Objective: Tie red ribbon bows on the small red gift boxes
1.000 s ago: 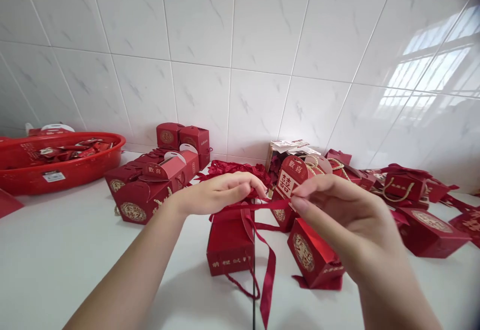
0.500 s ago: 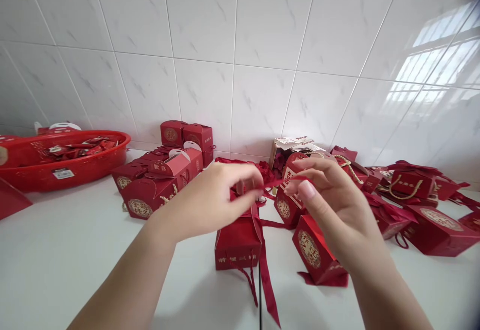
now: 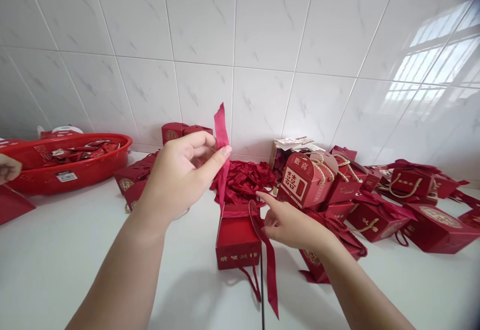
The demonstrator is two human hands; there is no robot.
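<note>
My left hand (image 3: pixel 187 175) pinches a red ribbon (image 3: pixel 222 130) between thumb and fingers, with its free end standing up above them. From there the ribbon runs down to a small red gift box (image 3: pixel 238 242) at the middle of the counter. The box top is open between two raised side flaps, and the ribbon crosses it. Beside the right flap (image 3: pixel 255 220) is my right hand (image 3: pixel 288 220), its index finger stretched out and its thumb apart, close against the flap. The other ribbon end (image 3: pixel 272 280) hangs down in front, near the box's twisted cord handle (image 3: pixel 252 282).
Behind the box lies a heap of red ribbons (image 3: pixel 247 180). Red gift boxes with rope handles (image 3: pixel 307 180) crowd the right side; more boxes (image 3: pixel 127 180) stand at left. A red plastic basket (image 3: pixel 93 170) holds small wrapped packets. Another person's hand (image 3: pixel 9 168) shows at the left edge.
My left hand has raised the ribbon end upright. My right hand has moved left and down to the box's right flap. Another person's hand has appeared at the left edge.
</note>
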